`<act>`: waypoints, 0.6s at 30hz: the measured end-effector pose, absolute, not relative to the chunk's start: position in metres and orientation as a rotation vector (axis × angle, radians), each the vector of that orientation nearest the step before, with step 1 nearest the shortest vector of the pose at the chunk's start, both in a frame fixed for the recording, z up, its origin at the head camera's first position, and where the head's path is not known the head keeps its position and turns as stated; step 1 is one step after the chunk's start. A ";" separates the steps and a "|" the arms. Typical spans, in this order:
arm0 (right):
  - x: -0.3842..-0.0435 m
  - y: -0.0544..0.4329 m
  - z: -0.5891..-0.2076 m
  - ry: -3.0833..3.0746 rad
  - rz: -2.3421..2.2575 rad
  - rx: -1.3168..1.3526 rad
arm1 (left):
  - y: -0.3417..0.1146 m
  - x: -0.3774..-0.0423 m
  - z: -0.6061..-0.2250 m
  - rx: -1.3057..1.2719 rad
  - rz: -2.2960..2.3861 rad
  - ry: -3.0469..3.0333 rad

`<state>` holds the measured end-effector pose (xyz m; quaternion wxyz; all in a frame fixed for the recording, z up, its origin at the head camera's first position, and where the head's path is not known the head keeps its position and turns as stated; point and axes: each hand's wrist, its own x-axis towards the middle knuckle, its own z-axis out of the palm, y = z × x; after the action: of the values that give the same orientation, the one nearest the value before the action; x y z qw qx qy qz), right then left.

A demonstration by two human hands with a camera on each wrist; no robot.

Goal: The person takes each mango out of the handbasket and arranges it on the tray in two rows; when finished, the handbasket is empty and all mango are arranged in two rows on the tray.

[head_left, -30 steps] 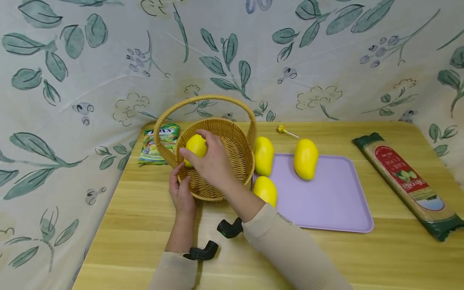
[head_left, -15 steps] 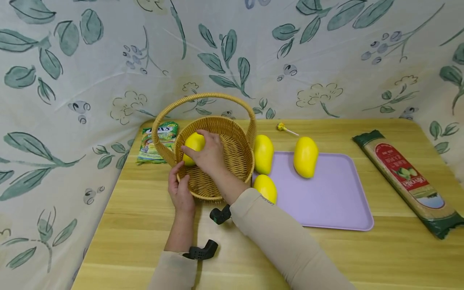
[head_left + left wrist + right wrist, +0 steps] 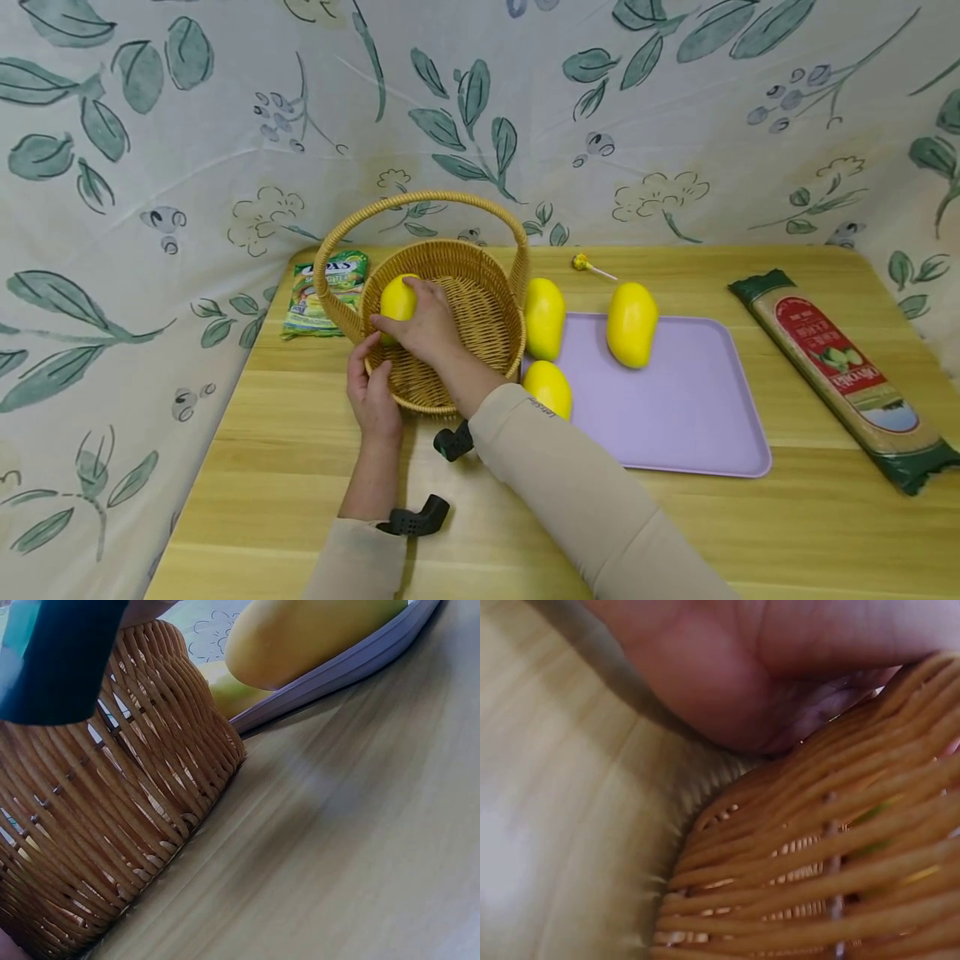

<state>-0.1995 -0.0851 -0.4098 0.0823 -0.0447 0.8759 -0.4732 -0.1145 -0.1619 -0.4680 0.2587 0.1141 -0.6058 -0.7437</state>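
A wicker basket (image 3: 483,333) with a tall arched handle stands on the wooden table, its woven wall (image 3: 142,802) filling much of the left wrist view. Inside it, at the left, a yellow mango (image 3: 397,297) stands against the wall. My right hand (image 3: 431,327) reaches over the rim and holds this mango between thumb and fingers; the palm hides part of the fruit. My left hand (image 3: 375,404) grips the basket's near-left rim, thumb on the near side. In the right wrist view, the right palm (image 3: 697,667) shows close over the wicker.
Right of the basket lies a lilac tray (image 3: 675,417), with a mango (image 3: 632,325) on it and two more mangoes at its left edge. A lollipop (image 3: 592,267) lies behind. A candy bag (image 3: 326,296) is at left, a long pasta pack (image 3: 840,375) at right.
The right hand has moved slightly left and down with its fingers closer round the mango, and the right forearm has shifted left. The left hand keeps its place on the rim.
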 end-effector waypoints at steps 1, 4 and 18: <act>-0.199 -0.085 -0.410 2.616 -1.410 -0.139 | -0.162 -0.114 -0.468 0.309 -2.017 -1.641; -0.199 -0.086 -0.411 2.615 -1.403 -0.134 | -0.162 -0.114 -0.468 0.309 -2.023 -1.643; -0.197 -0.087 -0.411 2.620 -1.315 -0.119 | -0.161 -0.112 -0.468 0.313 -2.012 -1.659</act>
<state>-0.1972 -0.0875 -0.4107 0.1037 -0.0402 0.8882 -0.4458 -0.1123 -0.1614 -0.4680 0.2547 0.1153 -0.6109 -0.7407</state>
